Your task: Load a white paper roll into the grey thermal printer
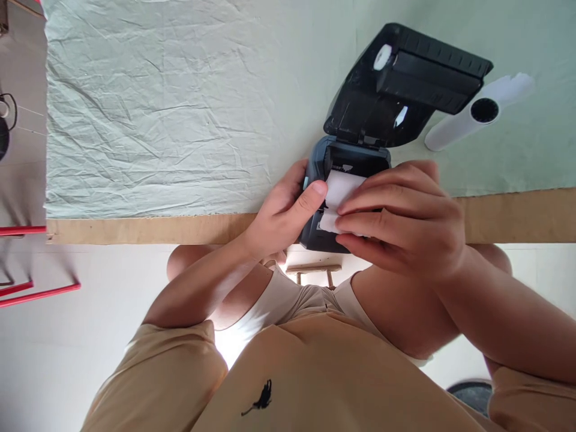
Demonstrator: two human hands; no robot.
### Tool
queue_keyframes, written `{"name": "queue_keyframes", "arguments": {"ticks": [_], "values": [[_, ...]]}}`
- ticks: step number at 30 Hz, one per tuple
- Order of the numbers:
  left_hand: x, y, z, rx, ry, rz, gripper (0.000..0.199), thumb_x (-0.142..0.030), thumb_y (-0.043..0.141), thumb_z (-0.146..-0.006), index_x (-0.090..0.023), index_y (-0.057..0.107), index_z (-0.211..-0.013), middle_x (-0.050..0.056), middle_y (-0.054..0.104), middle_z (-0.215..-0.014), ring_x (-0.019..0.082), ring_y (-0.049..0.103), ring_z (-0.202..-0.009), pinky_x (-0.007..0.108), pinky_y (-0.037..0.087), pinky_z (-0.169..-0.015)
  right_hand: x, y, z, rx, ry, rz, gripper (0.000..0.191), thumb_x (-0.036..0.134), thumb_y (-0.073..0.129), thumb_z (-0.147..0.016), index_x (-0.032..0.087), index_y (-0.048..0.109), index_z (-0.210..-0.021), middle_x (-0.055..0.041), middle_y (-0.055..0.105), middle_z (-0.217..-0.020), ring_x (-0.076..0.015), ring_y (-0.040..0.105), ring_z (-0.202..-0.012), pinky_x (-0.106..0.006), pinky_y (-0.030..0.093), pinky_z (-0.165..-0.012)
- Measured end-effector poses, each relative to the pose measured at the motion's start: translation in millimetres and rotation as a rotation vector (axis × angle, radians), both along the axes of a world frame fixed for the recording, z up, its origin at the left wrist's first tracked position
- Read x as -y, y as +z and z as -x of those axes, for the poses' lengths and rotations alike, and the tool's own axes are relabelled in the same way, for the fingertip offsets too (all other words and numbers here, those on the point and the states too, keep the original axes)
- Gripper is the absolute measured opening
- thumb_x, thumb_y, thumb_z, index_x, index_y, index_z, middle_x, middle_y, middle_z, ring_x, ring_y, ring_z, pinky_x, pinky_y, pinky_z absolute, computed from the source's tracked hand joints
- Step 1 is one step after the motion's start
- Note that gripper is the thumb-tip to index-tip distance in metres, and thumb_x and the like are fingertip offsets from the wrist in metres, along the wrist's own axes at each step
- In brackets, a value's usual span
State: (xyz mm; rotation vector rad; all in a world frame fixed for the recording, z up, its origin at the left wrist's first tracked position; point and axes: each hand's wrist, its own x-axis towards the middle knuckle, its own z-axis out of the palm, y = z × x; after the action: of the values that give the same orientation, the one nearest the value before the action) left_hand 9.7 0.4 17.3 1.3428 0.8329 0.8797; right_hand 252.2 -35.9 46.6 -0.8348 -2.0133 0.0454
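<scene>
Two hands of mine are on a compact black and blue-grey plastic device with an open bay [318, 155], held at the near edge of the table. My left hand [290, 210] grasps its left side, thumb over the rim beside the smooth white paper roll [341, 189] seated in the bay. My right hand [405, 222] comes in from the right, fingertips seemingly pinching the short white loose end of paper [330, 220], which lies on my side of the roll. So the relation that matters is this: the free end points back toward me, and my right hand is nearer to it. The device's long axis runs away from me, its glossy black hinged lid [418, 78] tipped open beyond the bay and leaning rightward.

My right fingers cover the roll's right part, and I can't make out how far the paper reaches under them. My left fingers are mostly hidden behind the casing. Near the lid, on the pale green cloth [157, 108], is a white cylinder with a black round end [454, 126]; whether it stands or lies, I can't tell.
</scene>
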Motion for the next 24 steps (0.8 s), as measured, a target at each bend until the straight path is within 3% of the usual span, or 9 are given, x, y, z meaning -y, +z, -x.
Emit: {"name": "queue_keyframes", "arguments": {"ticks": [3, 6, 8, 11, 15, 19, 22, 24], "values": [[-1.4, -1.0, 1.0, 0.041, -0.027, 0.000, 0.088, -0.108, 0.077, -0.104, -0.027, 0.083, -0.137, 0.014, 0.089, -0.141, 0.038, 0.083, -0.135, 0.053, 0.071, -0.119, 1.1, 3.3, -8.8, 0.051, 0.037, 0.060, 0.021, 0.023, 0.091, -0.113, 0.038, 0.077, -0.118, 0.0133, 0.095, -0.111, -0.0198, 0.092, -0.108, -0.046, 0.060, -0.090], [-5.3, -4.8, 2.0, 0.080, -0.056, 0.035, 0.100, -0.099, 0.094, -0.097, -0.031, 0.071, -0.166, 0.013, 0.087, -0.158, 0.039, 0.084, -0.148, 0.052, 0.072, -0.122, 4.2, 6.3, -19.4, 0.134, 0.069, 0.132, 0.017, 0.037, 0.090, -0.114, 0.043, 0.082, -0.129, 0.0087, 0.095, -0.118, -0.0236, 0.092, -0.115, -0.048, 0.065, -0.097], [-8.4, -10.6, 2.9, 0.108, -0.134, 0.044, 0.126, -0.088, 0.107, -0.089, -0.039, 0.049, -0.188, 0.009, 0.089, -0.149, 0.035, 0.089, -0.131, 0.051, 0.076, -0.111, 7.7, 6.2, -21.6, 0.168, -0.001, 0.252, 0.023, 0.051, 0.088, -0.114, 0.047, 0.085, -0.136, 0.0037, 0.094, -0.127, -0.0296, 0.091, -0.125, -0.053, 0.068, -0.103], [-9.9, -20.1, 3.6, 0.114, -0.243, 0.094, 0.156, -0.079, 0.116, -0.077, -0.044, 0.025, -0.199, 0.006, 0.089, -0.134, 0.031, 0.087, -0.104, 0.046, 0.075, -0.090, 10.5, 3.9, -17.2, 0.153, -0.135, 0.414, 0.042, 0.066, 0.089, -0.110, 0.050, 0.085, -0.148, -0.0033, 0.089, -0.142, -0.0391, 0.086, -0.146, -0.060, 0.072, -0.108], [-6.2, -27.5, 4.3, 0.058, -0.095, 0.099, 0.159, -0.087, 0.115, -0.071, -0.044, 0.030, -0.199, 0.012, 0.082, -0.153, 0.033, 0.087, -0.114, 0.043, 0.070, -0.085, 4.2, 1.1, -16.1, 0.105, -0.163, 0.459, 0.061, 0.073, 0.090, -0.105, 0.052, 0.079, -0.161, -0.0073, 0.081, -0.155, -0.0457, 0.080, -0.161, -0.064, 0.076, -0.110], [-6.4, -30.8, 8.7, 0.066, -0.047, 0.015, 0.148, -0.084, 0.118, -0.069, -0.045, 0.046, -0.192, 0.011, 0.079, -0.155, 0.039, 0.085, -0.130, 0.045, 0.073, -0.091, -3.9, -3.3, -27.4, 0.066, -0.169, 0.445, 0.078, 0.077, 0.087, -0.104, 0.055, 0.067, -0.177, -0.0099, 0.072, -0.167, -0.0500, 0.077, -0.166, -0.066, 0.078, -0.107], [-6.2, -29.2, 10.8, 0.058, -0.025, -0.020, 0.143, -0.080, 0.120, -0.070, -0.043, 0.052, -0.190, 0.010, 0.080, -0.149, 0.038, 0.086, -0.128, 0.045, 0.075, -0.090, -4.5, -6.9, -28.4, -0.194, -0.195, 0.293, 0.060, 0.070, 0.062, -0.121, 0.059, 0.060, -0.180, -0.0081, 0.065, -0.172, -0.0430, 0.086, -0.148, -0.061, 0.076, -0.099], [-3.8, -26.7, 10.2, 0.074, -0.032, -0.015, 0.136, -0.081, 0.116, -0.079, -0.042, 0.050, -0.192, 0.009, 0.081, -0.149, 0.033, 0.088, -0.118, 0.043, 0.076, -0.087, -2.1, -6.4, -24.6, -0.301, -0.236, 0.228, 0.052, 0.061, 0.043, -0.129, 0.057, 0.059, -0.178, -0.0083, 0.066, -0.165, -0.0367, 0.089, -0.130, -0.059, 0.074, -0.093]]}}
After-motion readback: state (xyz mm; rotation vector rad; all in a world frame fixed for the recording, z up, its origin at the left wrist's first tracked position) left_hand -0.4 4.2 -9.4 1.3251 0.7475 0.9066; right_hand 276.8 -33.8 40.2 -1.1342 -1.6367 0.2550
